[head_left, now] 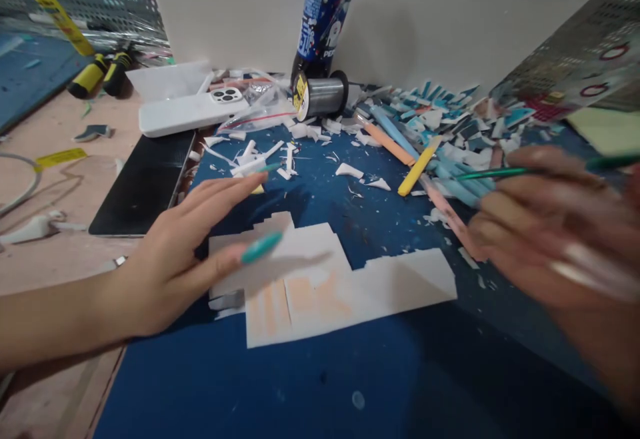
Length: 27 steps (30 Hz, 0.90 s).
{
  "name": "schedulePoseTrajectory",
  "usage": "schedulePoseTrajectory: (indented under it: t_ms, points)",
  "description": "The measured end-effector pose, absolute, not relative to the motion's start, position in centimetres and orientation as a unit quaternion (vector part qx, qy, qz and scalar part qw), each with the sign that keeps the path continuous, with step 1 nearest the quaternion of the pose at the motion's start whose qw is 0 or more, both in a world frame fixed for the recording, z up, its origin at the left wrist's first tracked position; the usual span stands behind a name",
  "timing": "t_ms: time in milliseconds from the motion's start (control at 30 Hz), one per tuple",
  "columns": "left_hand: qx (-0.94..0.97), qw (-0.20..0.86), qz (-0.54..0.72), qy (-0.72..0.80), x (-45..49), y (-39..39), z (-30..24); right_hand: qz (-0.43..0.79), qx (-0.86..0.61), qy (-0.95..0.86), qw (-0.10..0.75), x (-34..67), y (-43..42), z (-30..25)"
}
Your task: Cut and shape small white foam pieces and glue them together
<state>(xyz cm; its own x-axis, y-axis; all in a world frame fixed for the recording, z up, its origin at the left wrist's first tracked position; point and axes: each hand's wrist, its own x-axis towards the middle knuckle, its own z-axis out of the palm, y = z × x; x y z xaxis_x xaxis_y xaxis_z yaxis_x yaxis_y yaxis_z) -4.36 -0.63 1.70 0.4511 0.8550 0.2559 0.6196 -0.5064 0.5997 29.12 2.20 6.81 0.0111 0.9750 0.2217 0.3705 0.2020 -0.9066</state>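
Note:
My left hand [175, 252], with long teal nails, has its fingers stretched out over the left part of a cut white paper piece [400, 282]. Its thumb hovers over or rests on the paper; I cannot tell which. Pale orange patches mark the paper's lower left, and smaller grey-white scraps stick out at its left edge. To the right, my right hand [535, 226] is blurred, its fingers closed round a slender green stick-like tool [493, 174] whose kind I cannot make out. Something whitish is smeared by motion at that hand's lower side. A blue cutting mat [320, 392] lies beneath.
Behind are a cola bottle [327, 19], a wire spool [325, 96], a white phone [187, 112] and a black flat device [143, 186]. Orange and yellow sticks [420, 166] lie by a heap of blue and white scraps [450, 119]. Yellow-black handled tools [103, 74] sit far left.

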Motion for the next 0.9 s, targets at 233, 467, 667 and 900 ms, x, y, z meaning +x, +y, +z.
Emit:
schedulePoseTrajectory:
  t_ms: [233,467,667,900]
  points:
    - [0.898,0.092,0.154,0.401,-3.9,-3.5,0.6,0.587,-0.437,-0.523,0.437,25.6,0.8,5.3]
    - [0.921,0.138,0.113,0.346,-4.2,-1.7,1.1,0.680,-0.409,-0.509,0.334,25.1,0.0,4.2]
    - [0.934,0.136,0.114,0.310,-4.3,-0.8,0.5,0.674,-0.439,-0.475,0.357,22.9,0.3,3.7]
    - [0.941,0.136,0.102,0.294,-4.6,-1.2,0.9,0.587,-0.502,-0.509,0.380,21.9,-0.3,3.2]
